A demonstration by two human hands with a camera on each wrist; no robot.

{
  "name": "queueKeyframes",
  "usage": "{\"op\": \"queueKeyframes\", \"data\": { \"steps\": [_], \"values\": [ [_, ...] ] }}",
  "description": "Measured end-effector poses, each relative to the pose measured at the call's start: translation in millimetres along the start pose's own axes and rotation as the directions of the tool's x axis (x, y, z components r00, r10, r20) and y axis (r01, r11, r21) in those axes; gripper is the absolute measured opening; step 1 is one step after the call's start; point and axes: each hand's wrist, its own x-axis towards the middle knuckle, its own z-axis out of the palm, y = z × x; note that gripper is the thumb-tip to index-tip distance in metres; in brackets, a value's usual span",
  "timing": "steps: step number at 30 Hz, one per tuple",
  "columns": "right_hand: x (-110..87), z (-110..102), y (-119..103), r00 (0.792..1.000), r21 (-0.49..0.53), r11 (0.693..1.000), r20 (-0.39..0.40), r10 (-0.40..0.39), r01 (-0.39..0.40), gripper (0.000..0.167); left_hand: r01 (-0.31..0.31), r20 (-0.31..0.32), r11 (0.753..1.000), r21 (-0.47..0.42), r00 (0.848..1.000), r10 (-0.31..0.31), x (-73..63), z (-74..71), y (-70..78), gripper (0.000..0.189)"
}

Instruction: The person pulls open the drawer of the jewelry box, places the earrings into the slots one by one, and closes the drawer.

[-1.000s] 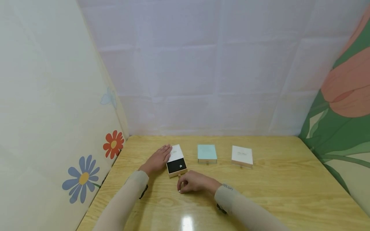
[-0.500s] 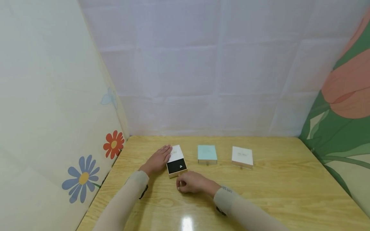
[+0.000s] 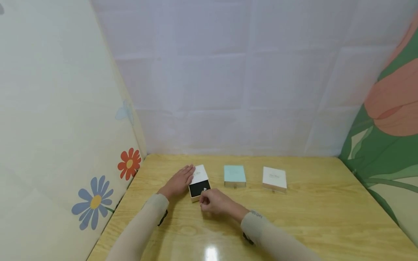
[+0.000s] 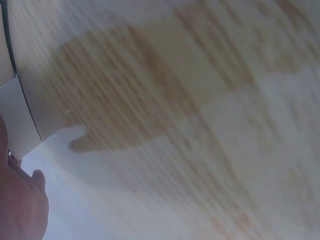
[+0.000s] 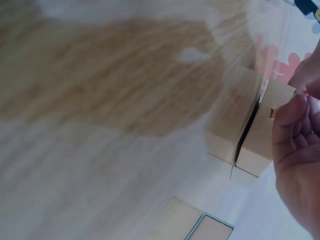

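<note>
A white-topped drawer box [image 3: 200, 174] stands at the left, its black-lined drawer [image 3: 197, 189] pulled out towards me. In that drawer lies a small shiny piece like an earring [image 3: 204, 189]. My left hand [image 3: 178, 182] rests with straight fingers along the box's left side and top. At the drawer's front right corner, my right hand [image 3: 215, 201] has thumb and forefinger pinched together on a tiny pale thing, mostly hidden by the fingers. The right wrist view shows the curled right hand [image 5: 297, 167] beside the drawer front and its small pull tab [image 5: 272, 113].
A light blue box [image 3: 234, 174] stands in the middle of the wooden table [image 3: 310, 217], and another white box [image 3: 274, 177] to its right. Both are closed. Flowered cloth hangs at both sides, with a white cloth [image 3: 202, 72] behind.
My right hand has moved a little up and forward, closer to the drawer, and its fingertips now reach the drawer's front corner. The left hand has stayed on the box.
</note>
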Motion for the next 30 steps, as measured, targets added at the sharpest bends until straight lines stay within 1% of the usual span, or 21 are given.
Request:
{"op": "queueKeyframes", "data": {
  "steps": [3,7,10,14,18,21,23,26,30],
  "values": [
    [1.2,0,1,1.0,0.029,1.0,-0.027,0.009,-0.008,0.01,0.004,0.01,1.0,0.007,1.0,-0.004,-0.3,-2.3,1.0,0.057],
    [3.3,0,1,0.997,0.069,0.997,-0.064,0.041,-0.037,0.008,0.007,0.018,1.0,-0.004,1.0,-0.007,-1.5,-6.4,3.7,0.056],
    [6.4,-1,2,0.992,0.098,0.993,-0.102,0.068,-0.058,0.007,-0.006,0.017,1.0,0.004,1.0,0.006,-2.1,-8.3,4.5,0.055],
    [11.6,1,2,0.98,0.135,0.988,-0.171,0.099,-0.077,0.005,-0.029,0.029,0.998,0.046,0.999,0.028,-2.3,-9.8,5.1,0.055],
    [16.7,4,3,0.963,0.153,0.984,-0.236,0.128,-0.093,0.006,-0.052,0.029,0.998,0.042,0.998,0.051,-3.6,-12.3,7.2,0.054],
    [20.1,4,4,0.95,0.162,0.981,-0.276,0.146,-0.104,0.006,-0.048,0.033,0.998,0.032,0.998,0.047,-3.9,-14.5,9.1,0.055],
    [22.2,4,5,0.944,0.162,0.981,-0.291,0.154,-0.11,0.006,-0.035,0.035,0.999,0.025,0.999,0.034,-3.4,-16.0,10.4,0.055],
    [24.7,6,6,0.944,0.147,0.983,-0.295,0.149,-0.109,0.006,-0.026,0.024,1.0,0.018,0.999,0.025,-3.1,-17.6,11.8,0.055],
    [26.9,8,5,0.945,0.118,0.986,-0.29,0.15,-0.12,0.007,-0.04,0.018,0.999,0.014,0.999,0.039,-4.5,-18.8,13.1,0.054]
  ]
}}
